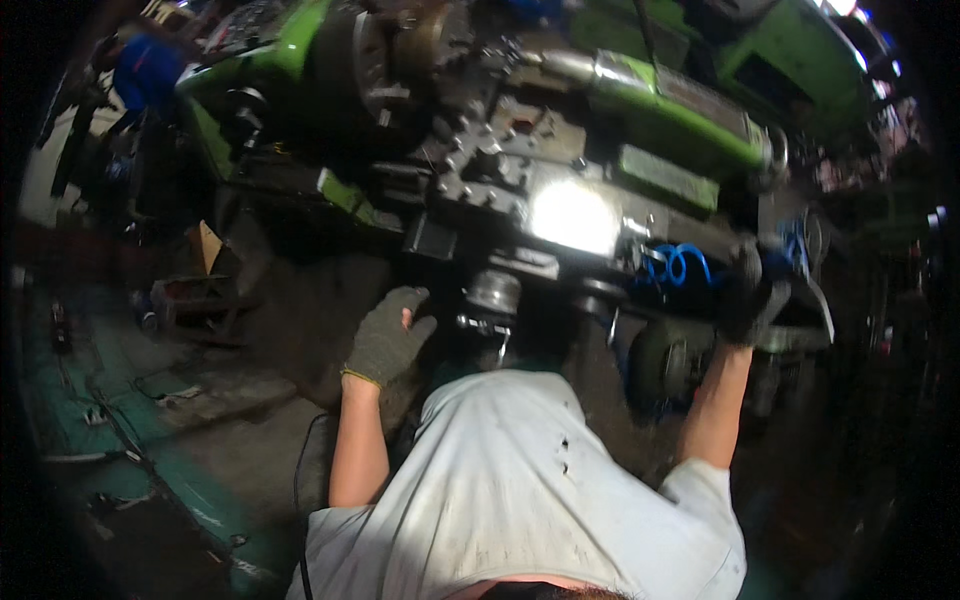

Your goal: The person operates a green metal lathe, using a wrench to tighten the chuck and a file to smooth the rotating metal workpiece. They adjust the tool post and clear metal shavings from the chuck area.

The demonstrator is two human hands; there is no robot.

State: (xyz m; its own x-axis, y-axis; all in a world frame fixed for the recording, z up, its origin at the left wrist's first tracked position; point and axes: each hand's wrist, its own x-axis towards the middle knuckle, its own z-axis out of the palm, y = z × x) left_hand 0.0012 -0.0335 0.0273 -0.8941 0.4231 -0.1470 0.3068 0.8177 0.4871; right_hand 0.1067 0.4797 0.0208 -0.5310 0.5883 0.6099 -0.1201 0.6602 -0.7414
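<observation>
My left hand (388, 338), in a grey knit glove with a yellowish cuff, hangs in front of the lathe with thumb and fingers apart. A bit of bare skin shows through the glove. Nothing appears in its grasp. Closest to it is a round metal handwheel (494, 292) with a crank handle (485, 324), a short gap to the right. My right hand (750, 300), in a dark glove, reaches to the machine's right side, beside a blue coiled hose (680, 262). Shadow and blur hide its fingers and whatever they touch.
Ahead stands a green lathe with a large chuck (372, 70), a tool post (487, 162) and a tailstock (640, 100). A bright glare covers a flat plate (574, 215) on the carriage. A small stand (205, 300) is on the left. Someone in blue (147, 72) is at far left.
</observation>
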